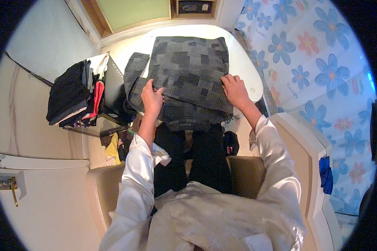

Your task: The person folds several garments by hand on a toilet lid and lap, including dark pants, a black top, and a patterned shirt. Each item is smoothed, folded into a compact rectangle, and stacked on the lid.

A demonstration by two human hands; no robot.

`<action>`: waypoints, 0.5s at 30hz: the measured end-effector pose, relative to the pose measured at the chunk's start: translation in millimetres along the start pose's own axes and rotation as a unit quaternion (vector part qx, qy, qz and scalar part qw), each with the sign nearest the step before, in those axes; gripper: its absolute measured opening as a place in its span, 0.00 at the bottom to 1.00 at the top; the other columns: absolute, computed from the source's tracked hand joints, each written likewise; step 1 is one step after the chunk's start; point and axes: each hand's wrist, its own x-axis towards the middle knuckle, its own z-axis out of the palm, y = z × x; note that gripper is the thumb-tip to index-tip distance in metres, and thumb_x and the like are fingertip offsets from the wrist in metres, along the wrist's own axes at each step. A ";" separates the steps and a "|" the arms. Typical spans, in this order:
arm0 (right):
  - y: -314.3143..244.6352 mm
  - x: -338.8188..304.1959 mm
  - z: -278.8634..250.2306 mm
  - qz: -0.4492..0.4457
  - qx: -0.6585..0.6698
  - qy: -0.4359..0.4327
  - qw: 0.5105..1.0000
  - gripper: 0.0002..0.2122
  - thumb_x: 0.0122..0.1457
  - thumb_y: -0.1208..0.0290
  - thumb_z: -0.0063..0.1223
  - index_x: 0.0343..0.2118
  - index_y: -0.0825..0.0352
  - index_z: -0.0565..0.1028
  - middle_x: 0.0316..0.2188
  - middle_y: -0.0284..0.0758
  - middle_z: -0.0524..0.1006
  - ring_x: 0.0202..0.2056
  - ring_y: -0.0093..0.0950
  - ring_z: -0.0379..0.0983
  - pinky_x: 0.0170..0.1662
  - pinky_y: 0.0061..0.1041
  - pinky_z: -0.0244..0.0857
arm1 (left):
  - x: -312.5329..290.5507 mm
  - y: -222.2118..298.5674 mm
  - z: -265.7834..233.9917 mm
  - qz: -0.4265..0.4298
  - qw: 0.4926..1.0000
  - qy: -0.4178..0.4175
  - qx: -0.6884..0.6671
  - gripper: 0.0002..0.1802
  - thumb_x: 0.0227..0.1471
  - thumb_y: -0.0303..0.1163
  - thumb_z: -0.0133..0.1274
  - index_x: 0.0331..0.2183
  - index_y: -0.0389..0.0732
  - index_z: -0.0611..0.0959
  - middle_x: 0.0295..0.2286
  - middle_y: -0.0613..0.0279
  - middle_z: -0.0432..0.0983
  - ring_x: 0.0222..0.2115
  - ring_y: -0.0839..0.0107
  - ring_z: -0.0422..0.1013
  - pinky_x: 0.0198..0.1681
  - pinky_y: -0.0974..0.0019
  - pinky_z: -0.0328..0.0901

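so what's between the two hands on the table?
Head view: only the grey patchwork-patterned garment. The left hand and right hand both rest on it, and its folded fabric fills the stretch between them on the white table.
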 end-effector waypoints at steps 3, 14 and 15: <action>8.9 -6.7 6.2 -0.001 -0.025 0.003 1.000 0.21 0.56 0.69 0.54 0.54 0.62 0.70 0.48 0.36 0.69 0.49 0.40 0.66 0.48 0.40 0.64 | 1.7 1.6 6.8 0.066 0.988 0.017 0.142 0.26 0.44 0.27 0.62 0.47 0.33 0.76 0.34 0.46 0.75 0.37 0.51 0.72 0.44 0.54 0.66; -50.3 -31.6 -9.8 -0.092 0.045 0.015 0.995 0.25 0.59 0.59 0.55 0.60 0.56 0.67 0.61 0.37 0.63 0.62 0.40 0.57 0.61 0.42 0.52 | 1.0 -1.2 3.5 -0.009 0.996 0.074 0.042 0.25 0.38 0.34 0.63 0.41 0.32 0.80 0.22 0.57 0.78 0.23 0.66 0.76 0.32 0.62 0.70; -46.9 -32.8 -8.1 -0.087 0.053 -0.012 0.995 0.25 0.61 0.61 0.53 0.61 0.56 0.66 0.63 0.36 0.61 0.63 0.40 0.55 0.63 0.41 0.49 | -0.6 0.5 4.7 0.000 0.995 0.085 0.045 0.25 0.38 0.34 0.63 0.41 0.32 0.79 0.21 0.58 0.78 0.23 0.67 0.76 0.31 0.63 0.71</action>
